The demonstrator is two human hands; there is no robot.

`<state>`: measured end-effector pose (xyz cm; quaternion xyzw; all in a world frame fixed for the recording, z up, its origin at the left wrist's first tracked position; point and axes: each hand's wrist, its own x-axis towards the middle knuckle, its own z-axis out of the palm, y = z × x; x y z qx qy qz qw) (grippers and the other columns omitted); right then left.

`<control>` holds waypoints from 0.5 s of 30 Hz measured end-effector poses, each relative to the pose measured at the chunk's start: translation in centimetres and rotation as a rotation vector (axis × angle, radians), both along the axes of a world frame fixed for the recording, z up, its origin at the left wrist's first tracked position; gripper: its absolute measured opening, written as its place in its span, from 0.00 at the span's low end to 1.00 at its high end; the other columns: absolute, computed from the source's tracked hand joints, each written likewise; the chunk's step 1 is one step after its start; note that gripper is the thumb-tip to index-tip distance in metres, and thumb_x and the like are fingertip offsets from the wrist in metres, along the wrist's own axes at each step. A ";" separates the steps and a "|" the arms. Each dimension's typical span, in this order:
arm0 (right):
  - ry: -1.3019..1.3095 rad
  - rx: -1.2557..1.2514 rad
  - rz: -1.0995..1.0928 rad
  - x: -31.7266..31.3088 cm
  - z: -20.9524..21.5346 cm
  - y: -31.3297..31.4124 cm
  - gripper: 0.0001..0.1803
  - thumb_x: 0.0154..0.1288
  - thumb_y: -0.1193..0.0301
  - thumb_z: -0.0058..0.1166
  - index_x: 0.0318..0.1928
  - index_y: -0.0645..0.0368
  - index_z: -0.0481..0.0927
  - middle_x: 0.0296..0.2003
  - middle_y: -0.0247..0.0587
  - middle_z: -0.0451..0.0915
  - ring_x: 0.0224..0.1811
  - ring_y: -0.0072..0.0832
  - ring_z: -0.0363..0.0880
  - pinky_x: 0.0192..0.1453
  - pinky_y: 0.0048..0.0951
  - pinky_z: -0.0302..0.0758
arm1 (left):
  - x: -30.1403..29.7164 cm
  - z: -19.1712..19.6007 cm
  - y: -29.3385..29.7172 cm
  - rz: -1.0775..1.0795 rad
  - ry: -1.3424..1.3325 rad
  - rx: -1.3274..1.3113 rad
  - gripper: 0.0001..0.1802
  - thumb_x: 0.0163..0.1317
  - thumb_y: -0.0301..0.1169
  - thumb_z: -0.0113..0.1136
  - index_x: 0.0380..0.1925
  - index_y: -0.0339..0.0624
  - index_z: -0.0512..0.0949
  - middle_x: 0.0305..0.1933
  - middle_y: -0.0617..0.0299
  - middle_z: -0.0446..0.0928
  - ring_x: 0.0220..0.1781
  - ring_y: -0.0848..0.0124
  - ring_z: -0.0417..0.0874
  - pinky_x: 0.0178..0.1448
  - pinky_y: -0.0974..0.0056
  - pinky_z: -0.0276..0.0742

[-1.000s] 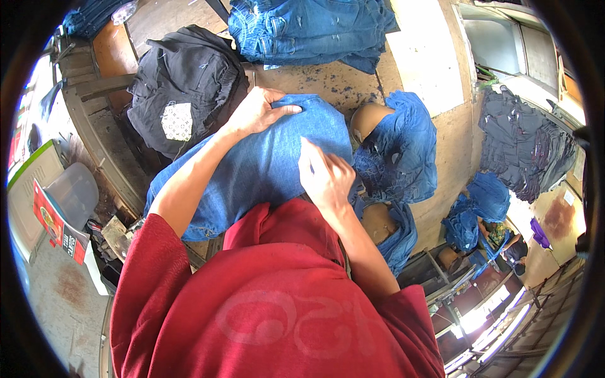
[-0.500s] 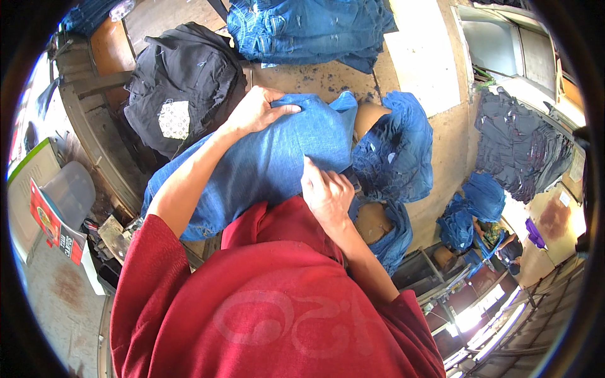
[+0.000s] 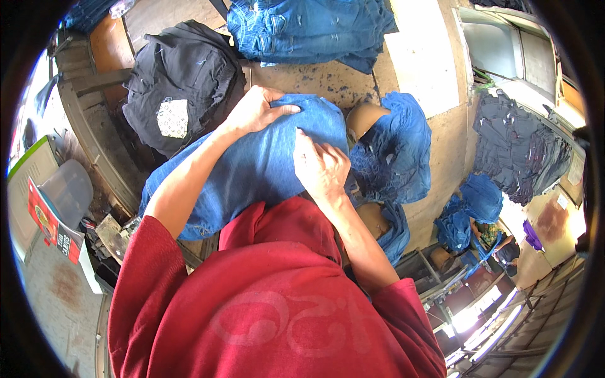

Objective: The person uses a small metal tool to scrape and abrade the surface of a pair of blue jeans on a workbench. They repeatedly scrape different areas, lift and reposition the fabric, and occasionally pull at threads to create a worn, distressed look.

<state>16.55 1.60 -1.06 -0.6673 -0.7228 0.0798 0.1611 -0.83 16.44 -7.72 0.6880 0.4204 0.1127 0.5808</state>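
A pair of blue jeans (image 3: 252,164) is stretched in front of me, its faded upper end rounded and taut. My left hand (image 3: 261,110) is closed on its far edge, thumb on top and fingers folded over the fabric. Over the near right part of the denim is my right hand (image 3: 321,167), fingers curled in a pinch. A small dark tip shows at its fingers, too small to name. Just right of the hands, more blue denim (image 3: 397,151) hangs around a tan rounded form (image 3: 365,118); a second tan form (image 3: 373,219) shows nearer me.
A black garment pile (image 3: 183,82) lies at the far left, and folded jeans (image 3: 309,31) are stacked at the far side. Dark garments (image 3: 517,145) lie at the right, with blue denim bundles (image 3: 469,208) below. At the left stand a clear plastic container (image 3: 69,189) and a red-and-black package (image 3: 53,220).
My right hand has moved slightly up and to the left over the denim. The jeans' upper right end has shifted left a little, while my left hand keeps its hold.
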 end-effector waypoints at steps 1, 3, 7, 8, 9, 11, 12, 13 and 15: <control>0.000 -0.013 0.004 0.1 0.1 -0.4 0.16 0.64 0.69 0.70 0.53 0.49 0.90 0.21 0.26 0.80 0.23 0.27 0.81 0.30 0.33 0.77 | 0.0 0.0 0.0 0.006 -0.027 -0.013 0.23 0.69 0.48 0.76 0.45 0.36 0.92 0.33 0.48 0.90 0.32 0.70 0.88 0.43 0.57 0.83; -0.005 -0.020 0.007 0.3 0.3 -1.5 0.15 0.64 0.70 0.70 0.52 0.49 0.91 0.21 0.27 0.80 0.22 0.27 0.80 0.29 0.33 0.76 | 0.0 0.0 0.0 -0.023 0.019 -0.028 0.24 0.68 0.50 0.76 0.47 0.38 0.92 0.36 0.46 0.90 0.35 0.63 0.90 0.45 0.55 0.84; -0.011 -0.019 0.018 0.9 2.1 -4.9 0.12 0.65 0.74 0.71 0.49 0.51 0.92 0.19 0.28 0.79 0.19 0.26 0.78 0.27 0.32 0.74 | 0.1 -0.4 -0.1 0.006 -0.021 -0.051 0.25 0.68 0.50 0.76 0.48 0.38 0.92 0.38 0.46 0.91 0.36 0.59 0.91 0.47 0.54 0.84; -0.005 -0.030 0.015 1.0 2.6 -5.5 0.13 0.65 0.74 0.71 0.49 0.52 0.92 0.19 0.28 0.79 0.19 0.26 0.78 0.27 0.32 0.74 | 0.0 -0.5 -0.1 0.008 -0.007 -0.049 0.25 0.68 0.50 0.76 0.48 0.38 0.92 0.38 0.46 0.91 0.36 0.59 0.91 0.47 0.54 0.85; 0.013 0.002 0.007 1.0 2.9 -5.8 0.13 0.64 0.74 0.71 0.50 0.52 0.92 0.19 0.28 0.78 0.19 0.26 0.78 0.26 0.32 0.75 | 0.0 -0.6 -0.2 0.005 0.006 -0.057 0.25 0.68 0.50 0.76 0.48 0.38 0.92 0.38 0.45 0.91 0.37 0.59 0.92 0.47 0.54 0.85; 0.079 -0.020 -0.027 1.0 3.0 -5.3 0.13 0.64 0.75 0.71 0.50 0.53 0.91 0.21 0.31 0.82 0.19 0.28 0.80 0.27 0.32 0.77 | 0.1 -0.6 -0.2 0.006 0.011 -0.050 0.25 0.68 0.50 0.76 0.48 0.38 0.92 0.38 0.45 0.91 0.37 0.58 0.92 0.47 0.54 0.85; 0.118 0.015 -0.045 1.0 2.7 -4.5 0.13 0.64 0.75 0.71 0.50 0.53 0.91 0.21 0.31 0.83 0.20 0.28 0.81 0.27 0.32 0.77 | 0.1 -0.5 -0.3 0.009 0.004 -0.035 0.25 0.68 0.50 0.76 0.48 0.38 0.92 0.38 0.45 0.91 0.37 0.58 0.92 0.47 0.54 0.85; 0.148 0.031 -0.068 0.9 2.3 -3.6 0.13 0.64 0.75 0.71 0.49 0.53 0.91 0.22 0.32 0.84 0.20 0.29 0.82 0.28 0.32 0.78 | 0.1 -0.4 -0.3 0.014 -0.005 -0.028 0.25 0.68 0.51 0.76 0.48 0.38 0.92 0.38 0.45 0.91 0.37 0.58 0.92 0.48 0.54 0.85; 0.099 0.029 -0.055 0.8 1.5 -1.4 0.12 0.66 0.74 0.70 0.49 0.51 0.91 0.23 0.33 0.85 0.21 0.30 0.83 0.28 0.33 0.79 | 0.2 -0.2 -0.3 0.012 0.009 -0.051 0.25 0.68 0.51 0.76 0.49 0.39 0.92 0.39 0.45 0.91 0.37 0.58 0.92 0.48 0.54 0.85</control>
